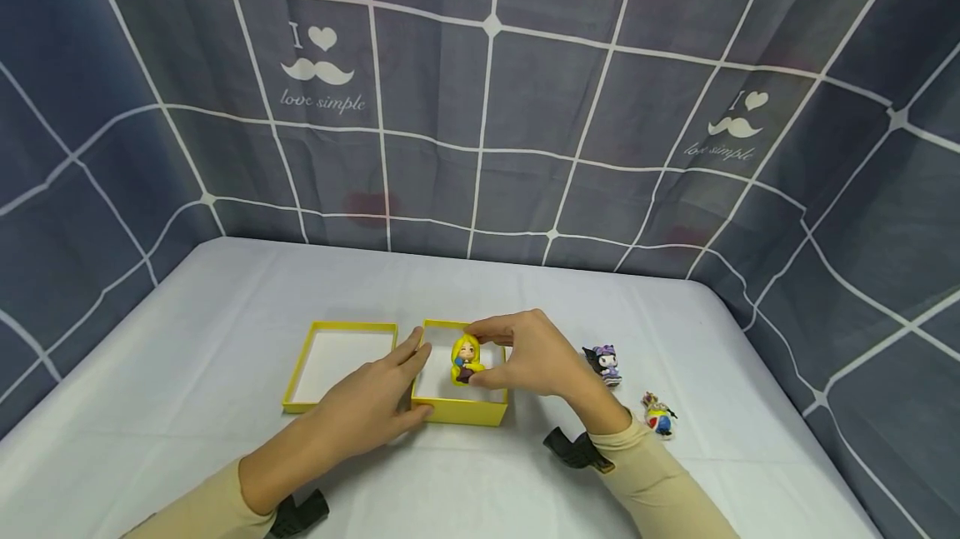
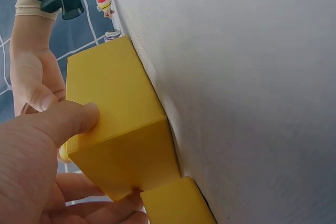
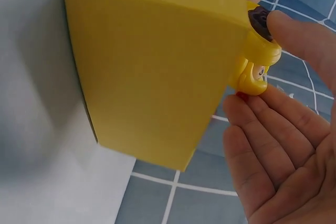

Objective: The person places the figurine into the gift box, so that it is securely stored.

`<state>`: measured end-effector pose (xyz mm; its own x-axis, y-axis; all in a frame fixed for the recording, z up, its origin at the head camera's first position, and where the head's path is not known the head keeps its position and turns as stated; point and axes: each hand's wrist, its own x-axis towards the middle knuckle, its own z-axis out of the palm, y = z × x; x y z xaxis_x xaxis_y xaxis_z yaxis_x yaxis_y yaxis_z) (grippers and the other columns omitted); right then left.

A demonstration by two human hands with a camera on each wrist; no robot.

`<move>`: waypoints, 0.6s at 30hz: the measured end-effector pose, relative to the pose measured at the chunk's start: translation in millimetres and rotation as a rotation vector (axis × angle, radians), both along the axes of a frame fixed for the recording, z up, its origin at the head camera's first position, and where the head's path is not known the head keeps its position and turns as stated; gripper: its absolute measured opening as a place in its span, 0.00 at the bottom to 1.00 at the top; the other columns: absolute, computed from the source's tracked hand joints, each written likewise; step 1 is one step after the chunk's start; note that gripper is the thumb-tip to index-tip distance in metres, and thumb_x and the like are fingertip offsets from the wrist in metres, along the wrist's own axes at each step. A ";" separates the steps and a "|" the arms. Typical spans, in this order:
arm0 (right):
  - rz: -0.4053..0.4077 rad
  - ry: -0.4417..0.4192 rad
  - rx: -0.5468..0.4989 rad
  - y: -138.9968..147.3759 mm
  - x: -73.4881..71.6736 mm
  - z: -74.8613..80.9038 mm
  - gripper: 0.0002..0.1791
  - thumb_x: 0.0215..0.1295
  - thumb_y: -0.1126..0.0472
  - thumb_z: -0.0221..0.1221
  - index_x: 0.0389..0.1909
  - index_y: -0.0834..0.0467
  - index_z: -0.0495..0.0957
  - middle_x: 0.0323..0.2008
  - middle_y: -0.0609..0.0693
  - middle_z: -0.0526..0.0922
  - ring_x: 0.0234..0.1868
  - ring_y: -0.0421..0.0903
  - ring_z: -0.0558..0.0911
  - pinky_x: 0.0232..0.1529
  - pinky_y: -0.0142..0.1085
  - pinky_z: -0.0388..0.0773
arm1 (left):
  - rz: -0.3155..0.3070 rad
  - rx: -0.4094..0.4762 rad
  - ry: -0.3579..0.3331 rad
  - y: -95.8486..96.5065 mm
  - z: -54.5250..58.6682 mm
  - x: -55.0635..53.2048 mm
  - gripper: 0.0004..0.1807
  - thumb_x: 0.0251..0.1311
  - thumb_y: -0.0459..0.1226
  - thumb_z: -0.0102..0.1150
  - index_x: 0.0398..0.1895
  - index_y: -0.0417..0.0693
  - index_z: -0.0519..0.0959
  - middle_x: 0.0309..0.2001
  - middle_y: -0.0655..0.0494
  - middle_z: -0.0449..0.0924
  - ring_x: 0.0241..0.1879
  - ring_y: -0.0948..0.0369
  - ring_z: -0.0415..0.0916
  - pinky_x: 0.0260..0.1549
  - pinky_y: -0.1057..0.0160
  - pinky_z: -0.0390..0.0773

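My right hand (image 1: 534, 356) pinches a small long-haired doll figurine (image 1: 467, 358) between thumb and fingers, its yellow hair and dark lower part showing. It is held over the opening of a yellow box (image 1: 459, 412) with a white inside. In the right wrist view the figurine (image 3: 254, 80) shows past the box's edge. My left hand (image 1: 367, 406) grips the box at its left side. In the left wrist view, the thumb presses the yellow face of the box (image 2: 113, 93) while the other fingers lie along another side.
Left of the box lies a shallow yellow-rimmed lid (image 1: 352, 325), white side up. On the right stand a black-and-purple figurine (image 1: 603, 362) and a red, yellow and blue figurine (image 1: 659, 416). A white cloth (image 1: 600, 297) covers the table, with grey checked curtains (image 1: 435, 64) around it.
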<state>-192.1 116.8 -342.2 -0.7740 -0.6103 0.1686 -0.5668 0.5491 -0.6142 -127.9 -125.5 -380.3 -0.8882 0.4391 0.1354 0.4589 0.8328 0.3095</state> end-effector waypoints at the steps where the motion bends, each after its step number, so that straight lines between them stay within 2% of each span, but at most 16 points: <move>1: 0.003 0.000 0.002 -2.0 -0.2 -0.4 0.31 0.42 0.52 0.77 0.53 0.49 0.83 0.44 0.35 0.85 0.46 0.32 0.81 0.51 0.32 0.76 | 0.001 0.001 -0.001 -0.2 -0.4 0.0 0.44 0.56 0.52 0.68 0.70 0.37 0.66 0.74 0.41 0.54 0.55 0.52 0.77 0.48 0.56 0.79; 13: 0.043 0.021 0.052 -21.0 -3.7 -7.7 0.33 0.44 0.51 0.77 0.54 0.55 0.83 0.46 0.38 0.84 0.47 0.36 0.81 0.51 0.35 0.77 | -0.005 0.009 0.011 -0.9 -2.6 -0.6 0.45 0.56 0.53 0.67 0.71 0.36 0.64 0.74 0.41 0.54 0.54 0.52 0.77 0.47 0.56 0.79; 18: 0.085 0.039 0.067 -27.6 -6.1 -11.4 0.28 0.44 0.52 0.77 0.50 0.50 0.84 0.43 0.35 0.84 0.46 0.37 0.82 0.51 0.35 0.77 | -0.006 0.012 0.016 -1.9 -2.1 0.7 0.45 0.56 0.53 0.68 0.71 0.37 0.64 0.74 0.41 0.54 0.50 0.52 0.80 0.43 0.57 0.80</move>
